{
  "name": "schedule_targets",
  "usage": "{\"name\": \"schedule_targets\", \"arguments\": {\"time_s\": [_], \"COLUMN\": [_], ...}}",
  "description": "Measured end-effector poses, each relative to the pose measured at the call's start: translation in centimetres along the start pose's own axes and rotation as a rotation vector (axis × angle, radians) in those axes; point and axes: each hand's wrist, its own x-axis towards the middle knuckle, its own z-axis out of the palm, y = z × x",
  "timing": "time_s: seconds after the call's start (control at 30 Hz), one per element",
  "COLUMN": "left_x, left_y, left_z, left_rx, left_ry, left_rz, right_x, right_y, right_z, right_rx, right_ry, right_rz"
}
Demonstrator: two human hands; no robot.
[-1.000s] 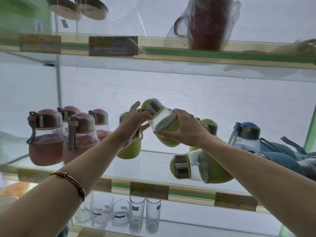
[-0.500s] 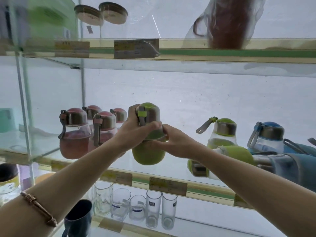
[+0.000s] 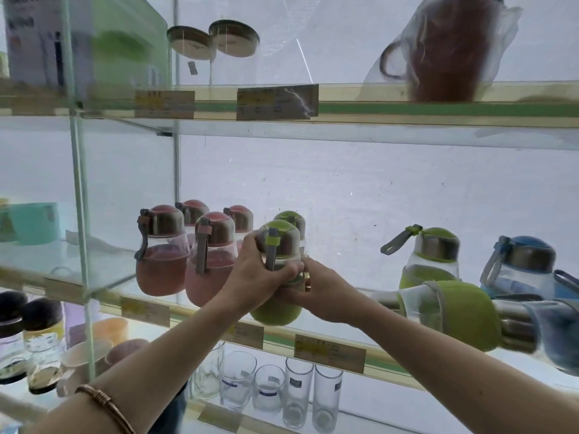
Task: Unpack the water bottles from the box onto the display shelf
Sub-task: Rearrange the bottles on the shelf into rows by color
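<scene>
A green water bottle (image 3: 277,311) with a metal cap stands upright on the glass display shelf (image 3: 329,335), near its front edge. My left hand (image 3: 260,270) grips its neck and cap from the left. My right hand (image 3: 322,296) holds its body from the right. A second green bottle (image 3: 291,219) stands right behind it. Several pink bottles (image 3: 161,267) stand to the left. Another green bottle (image 3: 434,261) stands upright at the right, and one green bottle (image 3: 451,311) lies on its side there. The box is out of view.
Blue bottles (image 3: 520,270) crowd the shelf's right end, some lying down. The upper shelf (image 3: 407,109) carries a wrapped brown jug (image 3: 445,48) and round lids. Drinking glasses (image 3: 297,393) line the shelf below. A glass partition (image 3: 80,198) bounds the left.
The green bottle went from tilted in the air to upright, then down onto the shelf beside the pink bottles. Both hands stayed on it. The view shifted left.
</scene>
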Motion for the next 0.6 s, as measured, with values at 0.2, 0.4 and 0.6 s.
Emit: {"name": "schedule_targets", "arguments": {"time_s": [0.2, 0.4, 0.6], "left_x": [0.3, 0.1, -2.8], "left_y": [-0.1, 0.6, 1.9], "left_z": [0.7, 0.7, 1.3], "left_rx": [0.125, 0.172, 0.454], "left_ry": [0.042, 0.035, 0.232], "left_rz": [-0.030, -0.055, 0.128], "right_x": [-0.8, -1.5, -4.8], "right_y": [-0.9, -2.3, -3.3], "right_z": [-0.3, -0.4, -2.9], "right_rx": [-0.054, -0.184, -0.351], "right_ry": [0.053, 0.069, 0.102], "right_rz": [0.007, 0.077, 0.131]}}
